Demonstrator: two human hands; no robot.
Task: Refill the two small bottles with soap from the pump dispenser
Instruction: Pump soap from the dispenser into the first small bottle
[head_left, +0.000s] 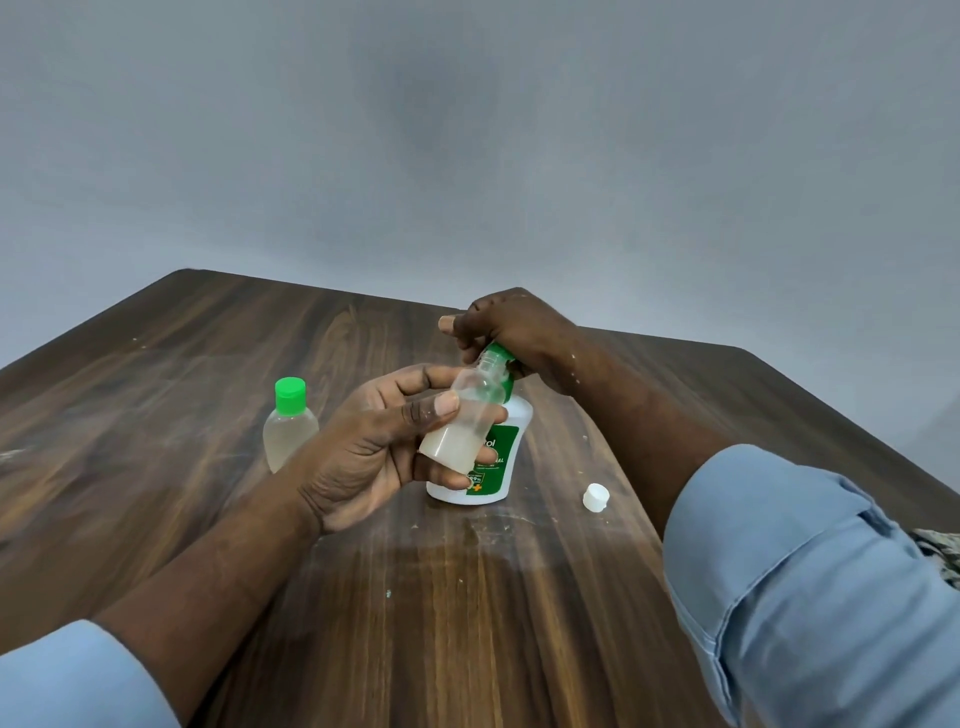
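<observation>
Sleeves: light blue right sleeve (805, 571) at the lower right and left sleeve (67, 680) at the lower left, both forearms bare beyond them.
Desk (208, 374): dark brown wood grain, with pale specks and smears on its top.
Left grip (379, 452): thumb and fingers curled round the open small bottle (457, 423), holding it off the desk in front of the dispenser.
Small bottle: clear plastic with no cap on, tilted so its neck leans up and to the right. Milky soap fills its lower part and the upper part is clear.
Bottle neck: right at the green pump head, under the right hand; whether it touches the spout cannot be told.
Right grip (511, 330): closed down over the top of the pump, fingers bent round the green head.
Pump dispenser (519, 418): white body with a green label, upright on the desk near the middle, partly hidden behind the held bottle.
Second small bottle (290, 428): upright on the desk to the left, green cap on, pale liquid inside, just beside the left wrist.
White cap (596, 497): lying loose on the desk to the right of the dispenser, apart from it.
Wall (467, 130): plain grey behind the desk.
</observation>
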